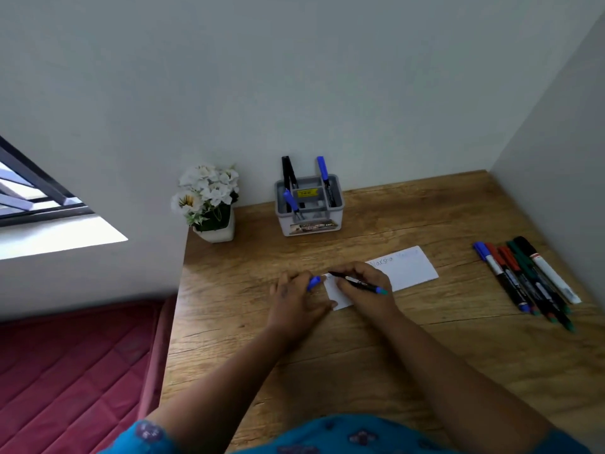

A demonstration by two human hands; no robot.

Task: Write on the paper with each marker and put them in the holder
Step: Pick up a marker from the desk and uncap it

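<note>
Right hand [361,286] pinches slim black blue-ended marker [358,282], tip on white paper slip [406,268]; left hand [296,294], closed around blue cap [313,283], pins paper steady.

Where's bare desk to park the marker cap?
Free: desk near edge below the hands; strip between holder and paper; stretch between paper and loose markers. Crowded: right side under those markers, back left around flower pot.

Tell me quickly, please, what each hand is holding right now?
Left hand: closed on a blue marker cap.
Right hand: holding an uncapped marker on the paper.
</note>
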